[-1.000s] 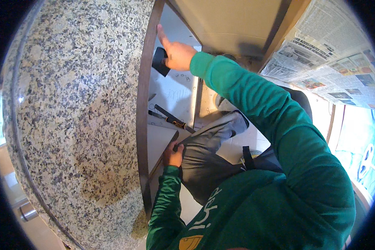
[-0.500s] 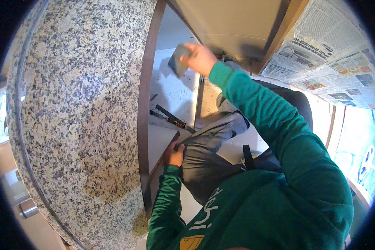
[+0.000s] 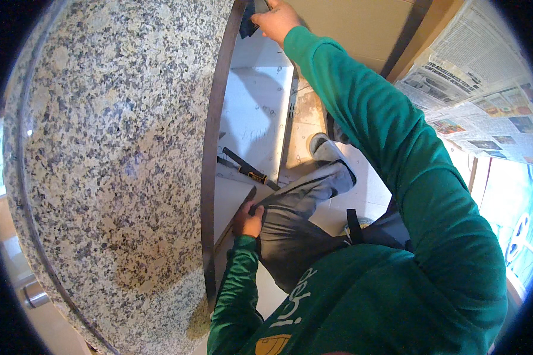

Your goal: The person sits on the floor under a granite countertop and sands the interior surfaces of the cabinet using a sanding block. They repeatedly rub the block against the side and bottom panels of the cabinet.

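Observation:
My right hand (image 3: 278,22) is at the top of the view, closed on a thin dark grey square sheet (image 3: 248,23). It holds the sheet against the inner far wall of the open cabinet (image 3: 260,52); the countertop rim and the view's edge hide part of it. My left hand (image 3: 248,221) is closed low down, between the edge of a white board (image 3: 228,198) and my grey trouser leg. What its fingers grip is hidden. Beyond it, a tool with a black and yellow handle (image 3: 256,176) lies inside the cabinet.
A speckled granite countertop (image 3: 124,148) with a brown edge fills the left. Newspaper (image 3: 468,89) covers a surface at the right. Brown cardboard (image 3: 349,29) stands at the far side. My shoe (image 3: 324,148) rests on the floor beside the cabinet.
My right hand has moved away from me, up to the top of the view, with the grey sheet in it. My left hand stays in place.

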`<state>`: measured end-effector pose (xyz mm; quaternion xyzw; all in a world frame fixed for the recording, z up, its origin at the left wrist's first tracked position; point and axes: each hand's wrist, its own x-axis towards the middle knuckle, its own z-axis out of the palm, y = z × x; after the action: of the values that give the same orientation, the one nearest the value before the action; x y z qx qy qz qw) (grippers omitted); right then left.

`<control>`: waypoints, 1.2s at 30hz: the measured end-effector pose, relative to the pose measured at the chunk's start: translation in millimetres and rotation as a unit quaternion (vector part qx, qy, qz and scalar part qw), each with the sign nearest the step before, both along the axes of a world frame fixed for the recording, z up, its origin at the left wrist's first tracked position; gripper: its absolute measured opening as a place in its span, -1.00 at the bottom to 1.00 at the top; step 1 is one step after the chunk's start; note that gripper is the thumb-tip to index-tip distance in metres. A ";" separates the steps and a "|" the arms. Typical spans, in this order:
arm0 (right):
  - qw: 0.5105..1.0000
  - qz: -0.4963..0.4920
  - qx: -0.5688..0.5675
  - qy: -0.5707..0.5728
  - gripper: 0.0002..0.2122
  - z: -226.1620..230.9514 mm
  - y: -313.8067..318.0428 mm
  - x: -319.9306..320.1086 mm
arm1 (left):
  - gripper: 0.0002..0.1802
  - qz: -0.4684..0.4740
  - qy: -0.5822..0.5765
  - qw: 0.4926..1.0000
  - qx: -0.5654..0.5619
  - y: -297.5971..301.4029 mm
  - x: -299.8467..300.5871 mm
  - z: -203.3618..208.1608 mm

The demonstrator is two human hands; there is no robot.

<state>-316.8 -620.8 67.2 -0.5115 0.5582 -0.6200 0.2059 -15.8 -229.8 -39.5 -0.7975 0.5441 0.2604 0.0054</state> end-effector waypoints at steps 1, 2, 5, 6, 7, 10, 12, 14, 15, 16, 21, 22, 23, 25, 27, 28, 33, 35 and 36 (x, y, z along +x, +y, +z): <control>0.998 0.043 0.025 -0.040 -0.45 0.1 1.7 1.3 | -0.57 0.001 0.010 1.000 -0.007 0.2 -0.4 0.1; 0.992 0.086 0.050 -0.080 -0.47 -1.3 3.4 2.7 | -0.57 0.004 0.013 1.000 -0.007 0.5 -0.7 0.4; 0.970 0.167 0.051 -0.168 -0.56 -12.0 4.4 7.2 | -0.56 -0.001 0.034 0.999 -0.015 0.5 -1.7 2.7; 0.963 0.186 0.039 -0.193 -0.59 -16.6 3.4 8.8 | -0.55 -0.002 0.037 0.999 -0.018 0.2 -1.9 3.6; 0.956 0.204 0.057 -0.204 -0.60 -20.8 1.4 9.5 | -0.55 -0.002 0.038 0.999 -0.013 0.0 -2.1 4.4; 0.960 0.195 0.052 -0.193 -0.58 -29.5 -3.9 11.8 | -0.54 0.002 0.028 1.000 -0.003 -0.7 -1.9 4.9; 0.986 0.109 -0.028 -0.124 -0.52 -30.9 -4.3 13.4 | -0.53 -0.002 0.020 1.000 -0.011 -0.3 -1.2 3.5; 0.971 0.166 0.011 -0.170 -0.42 -30.2 -1.7 13.8 | -0.53 -0.012 0.027 0.999 -0.018 0.2 0.4 0.9; 0.962 0.193 0.030 -0.193 -0.37 -29.5 0.1 13.8 | -0.53 -0.017 0.025 0.999 -0.024 0.5 1.3 -0.5; 0.962 0.194 0.029 -0.190 -0.35 -29.0 2.0 14.2 | -0.52 -0.013 0.032 0.999 -0.024 1.0 2.2 -1.8; 0.957 0.224 0.057 -0.176 -0.24 -27.6 8.2 20.3 | -0.51 -0.006 0.032 0.999 -0.012 1.5 4.9 -4.1; 0.956 0.219 0.061 -0.185 -0.23 -26.2 9.1 22.6 | -0.51 -0.004 0.039 0.999 -0.008 1.2 4.6 -3.7; 0.955 0.215 0.065 -0.195 -0.23 -23.7 10.2 25.6 | -0.51 -0.004 0.037 0.999 -0.007 1.0 4.0 -3.1; 0.944 0.215 0.067 -0.239 -0.22 -17.3 14.5 31.0 | -0.51 -0.007 0.029 1.000 -0.005 0.1 2.4 -1.4; 0.922 0.224 0.061 -0.309 -0.22 -8.9 21.3 36.2 | -0.50 -0.014 0.013 1.000 -0.004 -1.4 0.7 0.5; 0.910 0.232 0.099 -0.330 -0.25 -5.6 26.2 37.4 | -0.50 -0.012 0.022 1.000 -0.001 -2.4 0.2 1.4; 0.948 0.241 0.057 -0.200 -0.22 -6.1 71.7 57.4 | -0.51 -0.004 0.030 0.999 0.009 -5.5 -1.3 2.4; 0.921 0.279 0.071 -0.261 -0.27 -7.0 103.2 80.3 | -0.52 -0.011 0.032 0.999 0.001 -5.9 -1.2 0.6; 0.913 0.289 0.064 -0.282 -0.29 -4.3 120.8 92.8 | -0.52 -0.015 0.027 1.000 -0.005 -5.7 -0.9 -0.5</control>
<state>-224.0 -499.9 62.9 -0.4403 0.3431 -0.6146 0.5574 -16.7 -235.5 -40.0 -0.7822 0.5569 0.2791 -0.0095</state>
